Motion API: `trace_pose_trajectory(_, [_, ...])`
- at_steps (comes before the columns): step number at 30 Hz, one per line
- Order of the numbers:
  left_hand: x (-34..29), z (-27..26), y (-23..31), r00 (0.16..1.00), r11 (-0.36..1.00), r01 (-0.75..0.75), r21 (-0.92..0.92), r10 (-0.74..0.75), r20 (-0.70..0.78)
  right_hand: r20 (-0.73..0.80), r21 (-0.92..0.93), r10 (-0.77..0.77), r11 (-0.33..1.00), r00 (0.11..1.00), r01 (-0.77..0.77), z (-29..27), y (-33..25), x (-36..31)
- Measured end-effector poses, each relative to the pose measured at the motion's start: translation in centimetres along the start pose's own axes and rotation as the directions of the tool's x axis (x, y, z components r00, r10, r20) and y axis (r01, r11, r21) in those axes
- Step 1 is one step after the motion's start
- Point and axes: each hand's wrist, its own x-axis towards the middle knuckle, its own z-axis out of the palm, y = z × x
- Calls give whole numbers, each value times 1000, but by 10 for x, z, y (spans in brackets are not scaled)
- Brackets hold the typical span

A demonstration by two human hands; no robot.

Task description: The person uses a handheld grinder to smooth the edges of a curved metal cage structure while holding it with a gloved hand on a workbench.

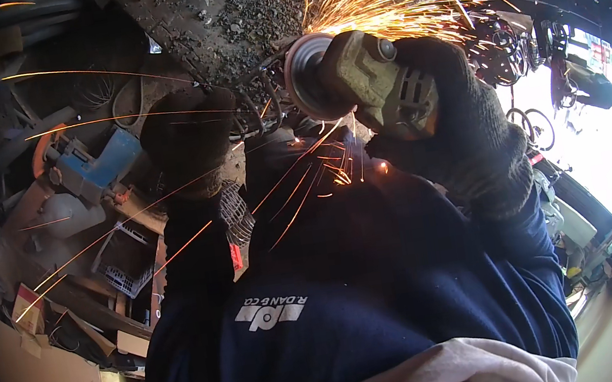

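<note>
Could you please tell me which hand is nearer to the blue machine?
Left: the left hand is just right of the blue machine in view; the right hand, gripping the angle grinder, is farther right.

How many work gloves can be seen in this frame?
2. One is on the left hand, to the left of the angle grinder; the other is on the right hand, which grips that grinder. More could lie hidden in shadow.
</note>
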Motion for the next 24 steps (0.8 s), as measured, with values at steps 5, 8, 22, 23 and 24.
trace_pose_trajectory(5, [4,-2,-1,999,998,29,-58,-28,31,23,5,15,1000,1000,-15,-4,-3,2])
trace_pose_trajectory(8, [6,-6,1,998,999,19,-26,-17,58,17,-62,48,997,999,-47,-6,-8,4])
trace_pose_trajectory(22, [9,-8,10,991,993,108,-49,-104,89,-8,-113,50,992,999,-51,-8,-12,6])
trace_pose_trajectory(23, [10,-8,10,993,993,97,-70,-91,80,-15,-137,28,990,999,-30,-8,-8,5])
trace_pose_trajectory(24, [6,-6,6,997,997,53,-60,-50,51,-22,-160,6,987,1000,-9,-9,-6,5])
